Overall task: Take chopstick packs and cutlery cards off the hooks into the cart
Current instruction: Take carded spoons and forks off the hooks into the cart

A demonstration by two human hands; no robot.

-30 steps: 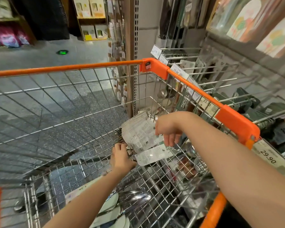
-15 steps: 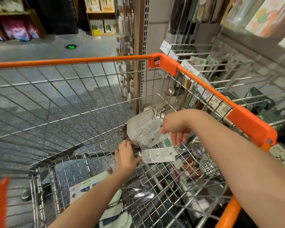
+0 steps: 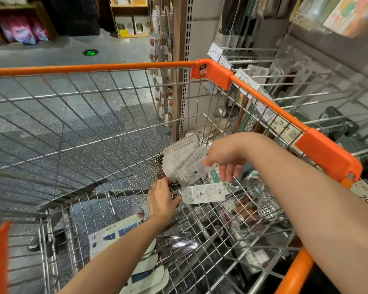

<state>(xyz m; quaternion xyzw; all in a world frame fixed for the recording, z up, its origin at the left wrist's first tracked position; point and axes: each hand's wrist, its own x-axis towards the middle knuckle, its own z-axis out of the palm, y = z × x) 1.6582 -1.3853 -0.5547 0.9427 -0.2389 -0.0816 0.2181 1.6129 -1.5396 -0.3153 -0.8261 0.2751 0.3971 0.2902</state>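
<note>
I see my left hand (image 3: 160, 198) gripping the fanned cutlery cards (image 3: 184, 161) low inside the cart (image 3: 263, 98). At their three o'clock edge, my right hand (image 3: 225, 160) pinches one card, other fingers loose; open basket room lies toward nine o'clock.

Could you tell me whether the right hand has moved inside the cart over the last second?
Cannot tell: the right hand sits at the fanned cutlery cards below the cart's orange rim throughout; only the camera shifted.

Two bare forearms (image 3: 306, 198), sleeveless
</note>
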